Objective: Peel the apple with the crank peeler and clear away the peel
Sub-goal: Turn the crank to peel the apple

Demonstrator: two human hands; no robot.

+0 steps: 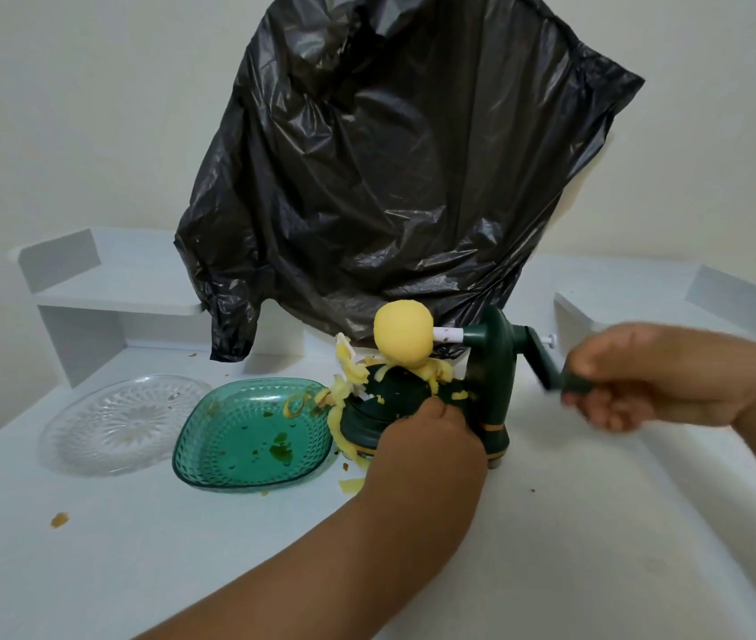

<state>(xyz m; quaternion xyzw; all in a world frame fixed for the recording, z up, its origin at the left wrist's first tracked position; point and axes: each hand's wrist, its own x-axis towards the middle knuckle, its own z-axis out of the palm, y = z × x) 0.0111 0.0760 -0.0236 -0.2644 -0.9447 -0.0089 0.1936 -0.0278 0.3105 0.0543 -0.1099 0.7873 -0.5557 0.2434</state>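
Observation:
A dark green crank peeler stands on the white table. A pale yellow, peeled apple is spiked on its white shaft. Yellow peel hangs in strips around the peeler's round base and some lies on the table. My right hand is closed on the blurred crank handle at the right. My left hand grips the front of the peeler's base, hiding part of it.
A green glass dish with peel scraps sits left of the peeler, and a clear glass plate lies further left. A black bin bag hangs behind. White shelf risers stand at the back corners. A crumb lies front left.

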